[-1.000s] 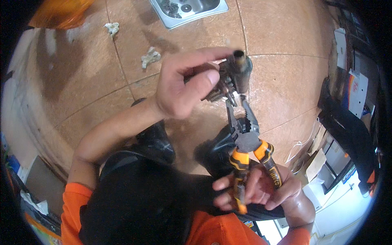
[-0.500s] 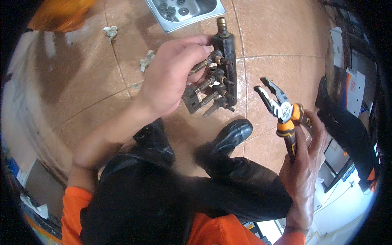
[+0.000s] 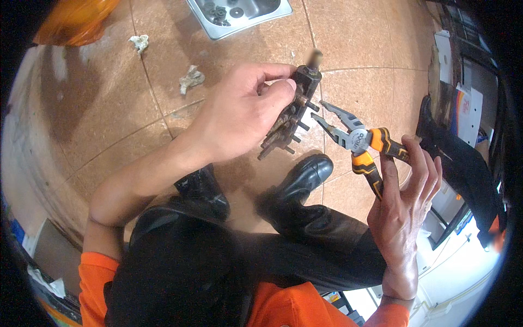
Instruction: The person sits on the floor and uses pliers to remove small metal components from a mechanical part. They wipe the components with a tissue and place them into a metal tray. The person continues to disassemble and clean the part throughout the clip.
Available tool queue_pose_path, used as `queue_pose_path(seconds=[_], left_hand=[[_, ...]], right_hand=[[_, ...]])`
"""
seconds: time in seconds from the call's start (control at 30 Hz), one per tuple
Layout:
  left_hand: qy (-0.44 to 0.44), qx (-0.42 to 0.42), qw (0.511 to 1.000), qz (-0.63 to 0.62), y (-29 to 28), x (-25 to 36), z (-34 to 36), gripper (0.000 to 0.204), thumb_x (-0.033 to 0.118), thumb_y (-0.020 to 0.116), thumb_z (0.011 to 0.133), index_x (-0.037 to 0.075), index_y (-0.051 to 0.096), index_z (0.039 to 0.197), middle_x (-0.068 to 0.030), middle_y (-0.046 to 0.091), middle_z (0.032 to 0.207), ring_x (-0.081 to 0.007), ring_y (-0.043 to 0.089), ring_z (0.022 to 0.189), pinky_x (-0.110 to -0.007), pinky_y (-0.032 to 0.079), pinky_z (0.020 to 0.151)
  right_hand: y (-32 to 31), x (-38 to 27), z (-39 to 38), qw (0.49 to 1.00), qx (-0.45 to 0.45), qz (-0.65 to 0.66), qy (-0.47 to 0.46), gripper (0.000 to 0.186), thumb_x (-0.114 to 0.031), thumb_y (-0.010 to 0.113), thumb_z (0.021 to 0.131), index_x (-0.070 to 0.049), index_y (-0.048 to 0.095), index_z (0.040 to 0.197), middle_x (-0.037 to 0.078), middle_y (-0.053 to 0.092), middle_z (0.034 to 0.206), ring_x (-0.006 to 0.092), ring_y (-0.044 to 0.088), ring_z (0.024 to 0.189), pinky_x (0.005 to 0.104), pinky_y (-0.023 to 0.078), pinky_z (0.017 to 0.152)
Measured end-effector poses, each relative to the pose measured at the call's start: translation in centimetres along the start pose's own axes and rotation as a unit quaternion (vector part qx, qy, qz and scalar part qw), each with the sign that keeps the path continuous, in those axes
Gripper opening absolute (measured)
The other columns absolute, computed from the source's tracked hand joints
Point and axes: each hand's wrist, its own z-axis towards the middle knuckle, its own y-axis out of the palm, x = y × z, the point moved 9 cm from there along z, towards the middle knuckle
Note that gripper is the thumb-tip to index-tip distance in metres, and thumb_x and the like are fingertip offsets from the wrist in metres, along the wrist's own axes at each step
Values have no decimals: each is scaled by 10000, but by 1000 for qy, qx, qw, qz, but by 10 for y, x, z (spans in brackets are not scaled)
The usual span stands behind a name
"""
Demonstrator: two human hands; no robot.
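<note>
A dark, rusty metal manifold with a row of stubby fittings [image 3: 291,111] is pinched in the left hand [image 3: 239,111] at centre frame, its long axis running upper right to lower left. Orange-handled pliers [image 3: 359,143], jaws spread and aimed upper left at the fittings, are gripped by the right hand [image 3: 406,212].

The left hand [image 3: 239,117] covers much of the rusty manifold [image 3: 291,111], whose top end is blurred. The metal tray [image 3: 239,13] and orange object [image 3: 73,22] are cut off by the upper edge.
</note>
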Motion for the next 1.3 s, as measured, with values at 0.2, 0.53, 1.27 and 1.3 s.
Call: queue_pose_path(seconds=[0.2, 0.53, 1.27, 1.3], left_hand=[[22, -21, 999, 27, 3, -2, 3, 255, 145, 496, 968, -53, 649, 1012, 28, 493, 585, -37, 435, 542, -275, 348, 492], [111, -29, 983, 145, 4, 11, -1, 383, 140, 477, 979, -72, 564, 1285, -56, 669, 903, -94, 582, 772, -245, 471, 703], [-46, -15, 995, -86, -20, -11, 7, 680, 521, 360, 1005, -82, 548, 1257, -16, 468, 733, -92, 421, 655, -258, 383, 608], [-63, -3, 994, -93, -20, -13, 8, 674, 520, 351, 1008, -67, 552, 1271, -19, 510, 746, -78, 394, 635, -242, 341, 589]], right_hand=[[7, 0, -1, 1000, -12, 27, -8, 477, 108, 613, 716, -61, 644, 1160, 148, 462, 1323, 339, 461, 1255, 503, 403, 1035], [39, -7, -8, 847, -215, 486, 21, 287, 55, 658, 748, -11, 649, 1027, 171, 582, 1092, 321, 641, 933, 354, 523, 786], [36, 12, -3, 861, -168, 480, 8, 628, 40, 529, 594, -2, 587, 1218, 212, 471, 1302, 404, 462, 1254, 442, 358, 1078], [30, 17, -4, 921, -100, 375, 24, 590, 45, 515, 610, 11, 591, 1194, 215, 455, 1319, 424, 453, 1254, 453, 369, 1069]])
